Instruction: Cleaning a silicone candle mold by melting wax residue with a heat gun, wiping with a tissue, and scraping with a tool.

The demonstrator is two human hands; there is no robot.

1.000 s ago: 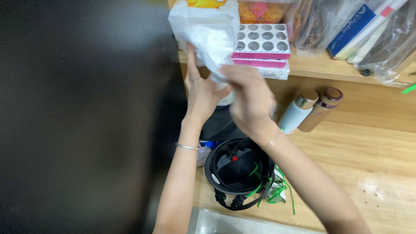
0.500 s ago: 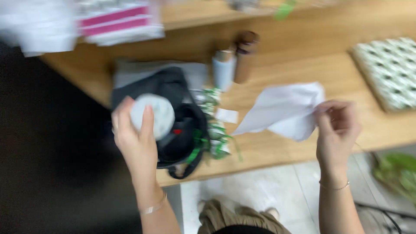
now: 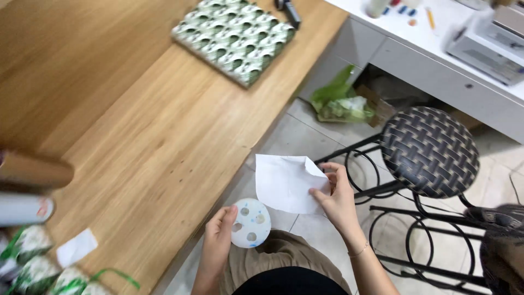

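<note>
— Past the worktop's point(image 3: 164, 136) near edge, over the floor and the person's lap, both hands are working. The left hand point(image 3: 218, 240) is pinching a white disc point(image 3: 250, 223) with round holes by its rim, fingers closed on it.

— And the right?

— The right hand point(image 3: 338, 199) is gripping a creased white paper wrapper point(image 3: 284, 183) by its right edge, fingers clenched on it. Disc and wrapper are sitting just beside each other, edges overlapping or nearly so.

— So which step?

— I'd judge the disc is freshly unwrapped and being looked over; next, the wrapper needs putting aside to free a hand.

— Different from half a second ago?

— Then the left hand was holding the disc over the black bag on the worktop, hands well apart. Now the person is turning toward the woven stool point(image 3: 428, 150), hands drawn close together.
</note>
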